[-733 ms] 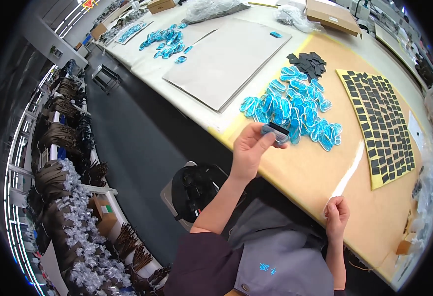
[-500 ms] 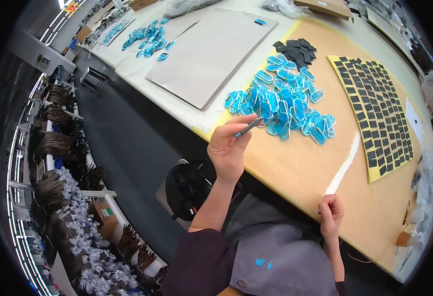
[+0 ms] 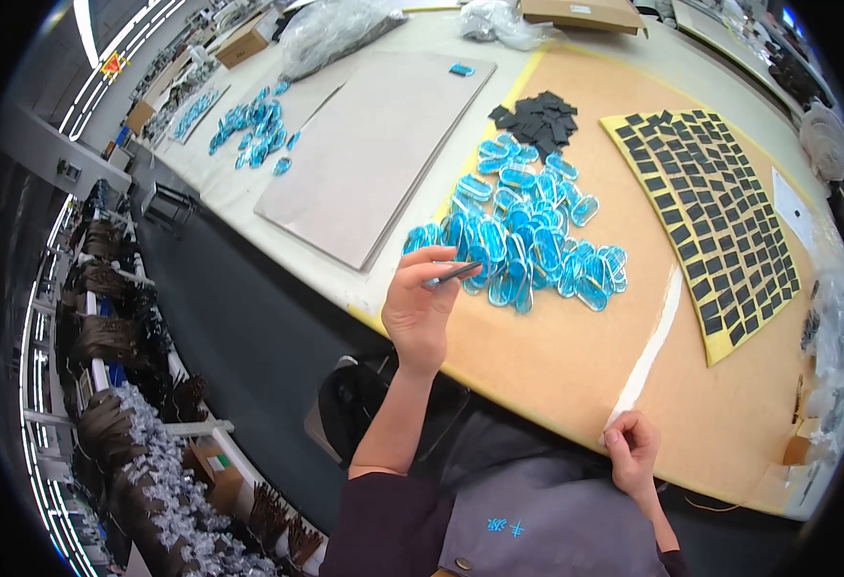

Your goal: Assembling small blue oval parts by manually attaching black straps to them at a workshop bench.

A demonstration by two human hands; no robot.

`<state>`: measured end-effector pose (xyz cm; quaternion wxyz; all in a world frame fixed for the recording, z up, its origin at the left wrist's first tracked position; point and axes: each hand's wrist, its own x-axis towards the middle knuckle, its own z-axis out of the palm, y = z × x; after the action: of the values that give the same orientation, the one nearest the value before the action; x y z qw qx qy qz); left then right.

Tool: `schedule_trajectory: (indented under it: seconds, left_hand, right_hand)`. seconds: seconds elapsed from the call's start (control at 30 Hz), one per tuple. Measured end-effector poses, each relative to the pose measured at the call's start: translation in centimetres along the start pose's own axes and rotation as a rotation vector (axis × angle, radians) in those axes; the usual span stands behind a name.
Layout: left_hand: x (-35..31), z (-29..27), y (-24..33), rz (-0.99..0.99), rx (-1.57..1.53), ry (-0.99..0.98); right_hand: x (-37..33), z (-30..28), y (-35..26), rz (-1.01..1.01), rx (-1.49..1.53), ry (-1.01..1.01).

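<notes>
Raised over the table's near edge, my left hand point(image 3: 420, 306) pinches a thin dark flat piece point(image 3: 460, 272) between thumb and fingers. The piece shows nearly edge-on, so its exact kind is unclear. Just beyond it lies a heap of blue oval pieces with pale rims point(image 3: 528, 231). My right hand point(image 3: 635, 450) is closed at the near end of a white strip point(image 3: 651, 346) lying on the tan tabletop; the fingers hide whether they grip it. A pile of black flat patches point(image 3: 542, 123) sits behind the blue heap.
At the right lies a yellow sheet point(image 3: 712, 332) with rows of black squares. Grey boards point(image 3: 374, 125) lie left of centre, one blue piece point(image 3: 461, 69) on them. More blue pieces point(image 3: 253, 130), plastic bags point(image 3: 335, 37) and a cardboard box point(image 3: 580, 13) are farther back. A rack with bundles point(image 3: 114, 337) stands at left.
The view has shifted, so the tabletop things appear farther left. My left hand still holds the dark piece, now tilted flatter. My right hand stays at the white strip's near end.
</notes>
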<state>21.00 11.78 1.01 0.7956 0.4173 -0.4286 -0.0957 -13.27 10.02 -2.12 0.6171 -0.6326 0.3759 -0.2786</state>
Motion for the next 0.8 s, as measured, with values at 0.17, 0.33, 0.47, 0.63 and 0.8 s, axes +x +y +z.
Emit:
schedule_trajectory:
  seconds: [0.17, 0.33, 0.47, 0.63, 0.8]
  left_hand:
    - [12.3, -1.8, -7.1, -0.504, 0.093, -0.033]
    - [26.0, -3.9, -20.7, -0.692, 0.234, -0.022]
    - [31.4, -3.7, -28.5, -0.71, 0.579, 0.122]
    - [34.1, -3.0, -32.5, -0.721, 0.813, 0.157]
    - [34.4, -4.0, -30.7, -0.435, 1.318, -0.002]
  right_hand:
    - [-1.5, -2.5, 1.0, 0.018, -0.052, 0.329]
    - [-0.5, -2.7, 1.0, -0.046, -0.111, 0.318]
    - [-1.2, -3.3, 1.9, -0.045, -0.068, 0.301]
    - [-3.6, -3.9, 5.5, 0.287, 0.094, 0.178]
    - [-0.2, -3.7, 2.5, -0.049, -0.073, 0.35]
